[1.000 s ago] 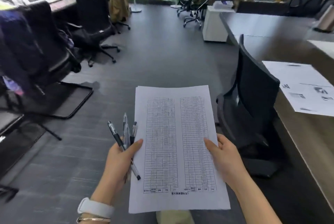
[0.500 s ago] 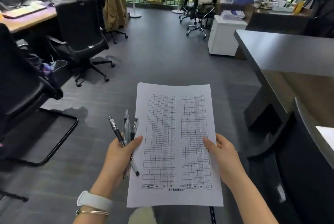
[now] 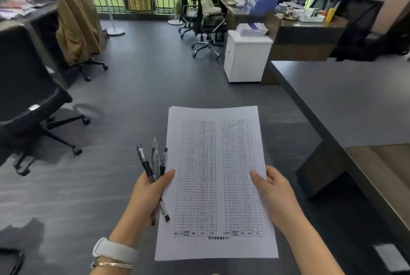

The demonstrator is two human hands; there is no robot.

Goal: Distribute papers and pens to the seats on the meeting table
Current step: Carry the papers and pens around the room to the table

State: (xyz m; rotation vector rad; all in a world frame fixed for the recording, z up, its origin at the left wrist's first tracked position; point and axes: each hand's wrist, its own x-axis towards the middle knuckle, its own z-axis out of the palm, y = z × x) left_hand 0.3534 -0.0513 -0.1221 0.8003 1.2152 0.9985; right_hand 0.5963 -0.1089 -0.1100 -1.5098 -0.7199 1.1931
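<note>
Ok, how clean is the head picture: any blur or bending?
Head view: papers and pens fairly sharp, table text unreadable; desks at far left smeared; meeting table edge bows from the wide lens; daylight through the railing, no glare on the sheet.

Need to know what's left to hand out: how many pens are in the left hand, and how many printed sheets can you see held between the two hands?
Pens: 3, fanned in the left hand
Printed sheets: 1 showing on top, pinched by the left hand and right hand; any sheets beneath it cannot be counted
Total: 4 visible items
</note>
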